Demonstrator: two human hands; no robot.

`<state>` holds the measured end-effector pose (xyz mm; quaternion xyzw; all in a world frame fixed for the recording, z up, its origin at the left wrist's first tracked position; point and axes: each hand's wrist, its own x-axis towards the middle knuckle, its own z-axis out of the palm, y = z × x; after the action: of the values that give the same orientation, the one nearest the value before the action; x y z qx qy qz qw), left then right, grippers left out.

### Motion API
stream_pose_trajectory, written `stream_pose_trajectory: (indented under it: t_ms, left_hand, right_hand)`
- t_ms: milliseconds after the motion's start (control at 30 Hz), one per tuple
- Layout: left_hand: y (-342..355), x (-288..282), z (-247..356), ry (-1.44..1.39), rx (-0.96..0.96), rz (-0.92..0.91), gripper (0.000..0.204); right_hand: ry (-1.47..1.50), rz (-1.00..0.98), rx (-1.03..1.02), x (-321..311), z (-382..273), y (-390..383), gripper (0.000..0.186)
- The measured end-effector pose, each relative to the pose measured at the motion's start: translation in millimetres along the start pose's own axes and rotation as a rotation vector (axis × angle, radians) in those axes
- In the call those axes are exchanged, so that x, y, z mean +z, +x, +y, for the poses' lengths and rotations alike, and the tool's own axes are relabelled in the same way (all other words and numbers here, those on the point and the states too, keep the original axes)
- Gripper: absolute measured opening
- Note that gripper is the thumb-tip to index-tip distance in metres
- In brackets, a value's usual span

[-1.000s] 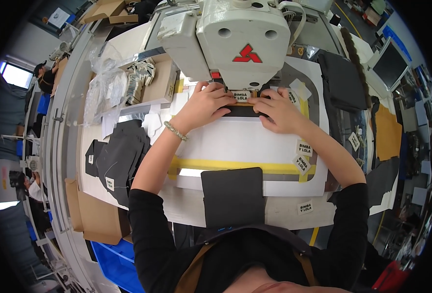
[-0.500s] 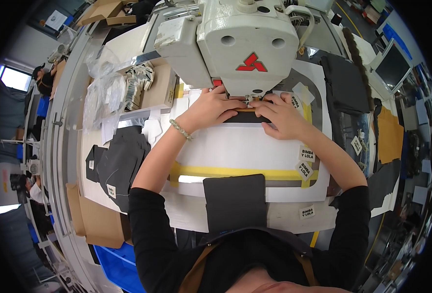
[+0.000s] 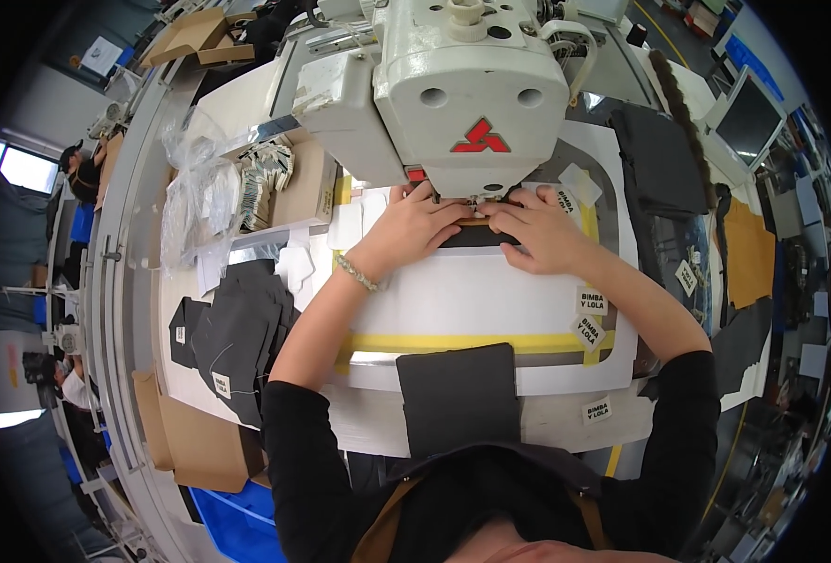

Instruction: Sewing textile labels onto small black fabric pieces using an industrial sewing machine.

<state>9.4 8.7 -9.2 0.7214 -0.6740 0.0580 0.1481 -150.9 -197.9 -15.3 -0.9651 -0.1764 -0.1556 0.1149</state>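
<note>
My left hand [image 3: 415,225] and my right hand [image 3: 533,230] are at the needle of a white sewing machine [image 3: 472,113], fingers bent and pressed onto a narrow dark strip [image 3: 476,239] with a tan edge. Their fingertips almost meet at the presser foot; what lies right under it is mostly hidden. The strip rests on a white sheet [image 3: 453,300] banded with yellow tape. Small white printed labels [image 3: 592,300] lie right of my hands. A dark rectangular piece [image 3: 457,399] is at the table's near edge.
On the left are a plastic bag [image 3: 190,188], a cardboard box of labels [image 3: 303,197], dark cut pieces [image 3: 237,328] and a blue bin [image 3: 228,516]. Rightward are a dark stack [image 3: 659,159], a mustard piece [image 3: 748,253] and a monitor [image 3: 748,117]. A co-worker [image 3: 82,174] is at far left.
The white label seen at the presser foot a second ago is now largely covered by my fingertips and the foot. Both hands and most of the scene sit slightly lower in the picture.
</note>
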Motion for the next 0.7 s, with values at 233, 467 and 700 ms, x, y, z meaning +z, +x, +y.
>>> stream_pose_trajectory:
  t_ms: [233,467,700]
  left_hand:
    - [-2,0,5,-0.017,0.009,0.035,0.025]
    - [-1,-2,7,-0.023,-0.012,0.015,0.026]
    - [-3,-2,7,-0.01,-0.013,0.026,0.027]
  right_hand:
    - [0.002,-0.016,0.01,-2,-4,-2,0.035]
    - [0.068,0.229,-0.033,-2,0,-13,0.028]
    - [0.082,0.301,-0.044,-5,3,-11,0.026]
